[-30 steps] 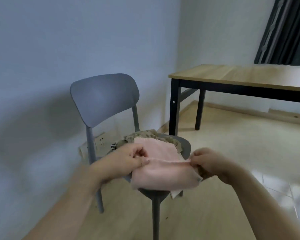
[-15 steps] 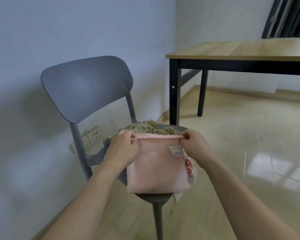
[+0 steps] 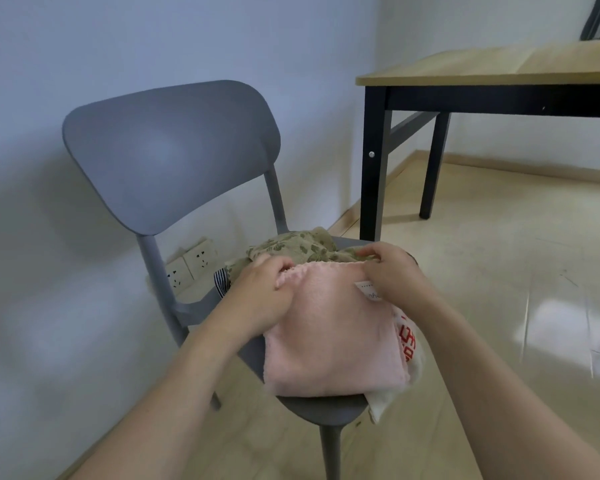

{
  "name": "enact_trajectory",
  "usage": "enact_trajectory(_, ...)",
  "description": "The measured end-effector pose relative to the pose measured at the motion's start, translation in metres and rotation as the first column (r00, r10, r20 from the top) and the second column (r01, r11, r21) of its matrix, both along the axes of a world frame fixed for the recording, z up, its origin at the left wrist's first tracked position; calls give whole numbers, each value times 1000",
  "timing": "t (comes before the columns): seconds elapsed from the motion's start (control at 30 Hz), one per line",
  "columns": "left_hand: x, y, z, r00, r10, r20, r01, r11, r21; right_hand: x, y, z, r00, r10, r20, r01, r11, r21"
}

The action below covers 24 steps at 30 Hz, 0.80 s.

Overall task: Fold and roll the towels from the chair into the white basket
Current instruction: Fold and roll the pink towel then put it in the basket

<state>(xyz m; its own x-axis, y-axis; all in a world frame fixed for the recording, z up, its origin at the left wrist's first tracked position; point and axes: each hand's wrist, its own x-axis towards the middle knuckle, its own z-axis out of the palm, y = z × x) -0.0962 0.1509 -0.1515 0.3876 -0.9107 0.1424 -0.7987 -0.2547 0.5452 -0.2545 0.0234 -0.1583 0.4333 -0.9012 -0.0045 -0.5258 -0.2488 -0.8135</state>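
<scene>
A folded pink towel (image 3: 329,337) lies flat on the seat of the grey chair (image 3: 174,150). My left hand (image 3: 262,294) grips its far left corner and my right hand (image 3: 390,268) pinches its far right corner beside a small white label. Under the pink towel lie an olive leaf-patterned towel (image 3: 291,249) at the back, a white towel with red print (image 3: 409,344) at the right, and a striped cloth (image 3: 221,282) at the left. No white basket is in view.
A wooden table with black legs (image 3: 374,157) stands close behind the chair on the right. White wall sockets (image 3: 191,265) sit low on the wall behind the chair. Pale glossy floor (image 3: 516,289) spreads to the right.
The pink towel, first held up by its top edge, now lies folded flat on the chair seat. Both hands stay at its far corners. The view has moved closer to the chair.
</scene>
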Motion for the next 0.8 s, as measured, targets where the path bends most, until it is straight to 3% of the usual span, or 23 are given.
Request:
enact_trajectory(0.07,-6,5,4,998,-54,39,51,996,77,-6,7,8,997,26,-69,-29,999,-43)
enact_trajectory(0.13,-12,11,9,995,-80,60,76,995,58,-17,15,17,990,59,-129,-66,996,-55)
enact_trajectory(0.27,-24,25,26,987,-65,-148,60,998,-38,-39,37,28,957,188,-219,-192,981,1)
enact_trajectory(0.47,-36,41,52,935,-43,-352,28,999,-47,-57,67,30,973,158,-167,-151,987,54)
enact_trajectory(0.53,-37,41,59,937,-53,-346,47,999,-26,-62,70,41,975,138,-172,-127,989,73)
enact_trajectory(0.6,-37,35,66,937,-53,-344,42,998,-40,-66,74,58,990,125,-70,-114,983,143)
enact_trajectory(0.7,-32,25,86,972,-33,-233,0,990,-139,-65,79,86,966,258,-24,-249,949,192)
enact_trajectory(0.73,-30,24,94,983,-28,-183,-9,980,-200,-63,77,95,955,296,-28,-288,945,156)
enact_trajectory(0.8,-29,31,111,993,-43,-109,1,934,-358,-59,71,108,958,279,-73,-286,951,-115)
